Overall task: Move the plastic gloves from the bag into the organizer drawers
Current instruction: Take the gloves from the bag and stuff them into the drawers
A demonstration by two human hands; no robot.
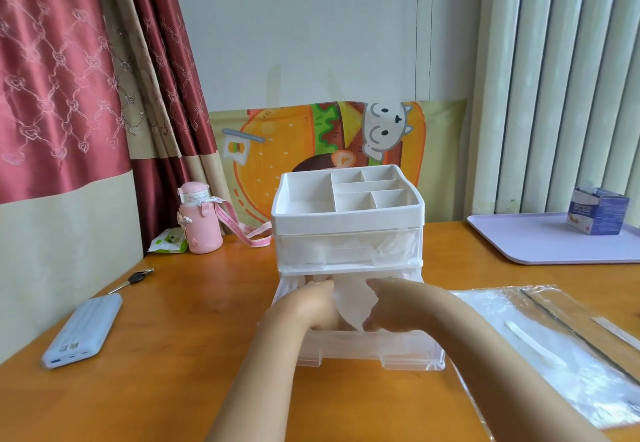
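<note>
Right hand (391,303) pinches a glove (349,303) in the bottom drawer (374,348); left hand (311,303), grip unclear. Top drawer (346,251) looks stocked, bag (554,337) nearly flat.

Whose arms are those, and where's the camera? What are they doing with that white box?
Those are a person's two bare arms. The camera sits on their head, looking down, so you see what they see. The left hand and right hand reach into the pulled-out bottom drawer of a white organizer on an orange table, both touching a plastic glove. I can't tell if they pinch it. The clear bag lies to the right. Also there: a pink bottle, a power bank, a key, and a purple tray with a small box.
</note>
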